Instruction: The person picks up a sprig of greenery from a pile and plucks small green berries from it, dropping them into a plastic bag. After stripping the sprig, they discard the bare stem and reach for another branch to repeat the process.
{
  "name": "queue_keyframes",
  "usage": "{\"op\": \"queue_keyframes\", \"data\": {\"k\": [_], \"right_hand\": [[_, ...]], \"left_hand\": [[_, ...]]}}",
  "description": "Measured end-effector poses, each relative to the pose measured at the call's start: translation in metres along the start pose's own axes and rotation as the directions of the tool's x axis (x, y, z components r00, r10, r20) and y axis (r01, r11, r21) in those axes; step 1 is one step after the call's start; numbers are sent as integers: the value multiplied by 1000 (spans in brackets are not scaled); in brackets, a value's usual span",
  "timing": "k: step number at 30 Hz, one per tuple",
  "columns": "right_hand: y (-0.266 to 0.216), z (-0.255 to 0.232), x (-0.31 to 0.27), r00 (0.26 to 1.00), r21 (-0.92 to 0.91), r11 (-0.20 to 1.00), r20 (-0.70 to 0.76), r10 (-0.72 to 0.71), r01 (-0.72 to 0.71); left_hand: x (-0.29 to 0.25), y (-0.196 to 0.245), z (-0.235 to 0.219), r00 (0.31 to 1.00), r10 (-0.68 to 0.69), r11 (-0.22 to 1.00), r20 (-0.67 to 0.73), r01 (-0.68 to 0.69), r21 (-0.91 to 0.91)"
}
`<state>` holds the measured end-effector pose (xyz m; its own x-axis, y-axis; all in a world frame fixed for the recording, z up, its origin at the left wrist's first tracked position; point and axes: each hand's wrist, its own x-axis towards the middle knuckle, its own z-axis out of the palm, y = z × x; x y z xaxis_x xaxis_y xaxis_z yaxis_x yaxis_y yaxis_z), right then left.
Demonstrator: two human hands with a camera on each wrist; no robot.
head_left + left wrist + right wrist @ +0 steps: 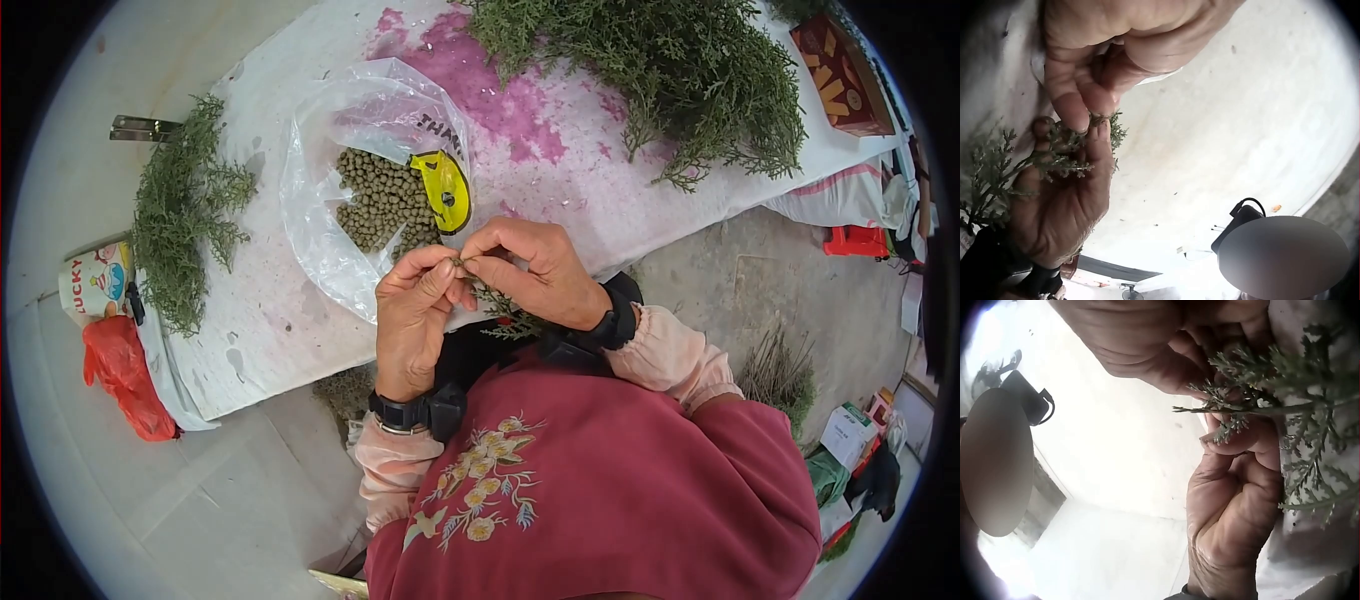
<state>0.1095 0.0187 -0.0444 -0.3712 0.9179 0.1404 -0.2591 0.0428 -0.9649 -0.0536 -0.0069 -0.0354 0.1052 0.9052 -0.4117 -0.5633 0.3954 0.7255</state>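
Both hands meet over the near edge of the table. My left hand [413, 320] pinches a green conifer sprig [1244, 409] between thumb and fingers. From the other side, my right hand [545, 272] pinches the same sprig, fingertips right against those of the left. In the left wrist view, leafy side shoots [1060, 153] spread across the right palm. The exact spot between the fingertips is hidden. Just beyond the hands lies an open clear plastic bag [312, 215] of brownish-green pellets [380, 195], with a yellow label [443, 190].
A large heap of conifer branches [660, 70] covers the far right of the table [270, 350]; another bunch [185, 215] lies left. A printed box [840, 75] stands at the right corner. Beyond the left edge are a paper cup [95, 280] and red plastic bag [130, 375].
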Motion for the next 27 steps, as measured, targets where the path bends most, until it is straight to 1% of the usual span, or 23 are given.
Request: {"op": "queue_keyframes", "data": {"k": [4,8,11,15,24,27], "right_hand": [[1,-1,-2,1000,-46,999,1,12,-12],[3,-1,-1,998,-90,994,-1,67,-67],[8,-1,-1,1000,-197,980,10,-18,20],[7,-2,0,1000,-228,973,25,-17,22],[8,0,-1,1000,-198,980,15,-12,15],[7,1,-1,1000,-178,984,1,-25,25]], "left_hand": [[-1,-1,0,1000,8,1000,13,-7,-18],[-1,0,0,1000,-10,1000,-2,10,16],[-1,-2,-1,1000,3,1000,11,-3,17],[0,0,-3,1000,-13,1000,23,12,28],[0,1,-2,999,-32,999,13,31,19],[0,0,0,1000,-10,1000,29,9,9]]}}
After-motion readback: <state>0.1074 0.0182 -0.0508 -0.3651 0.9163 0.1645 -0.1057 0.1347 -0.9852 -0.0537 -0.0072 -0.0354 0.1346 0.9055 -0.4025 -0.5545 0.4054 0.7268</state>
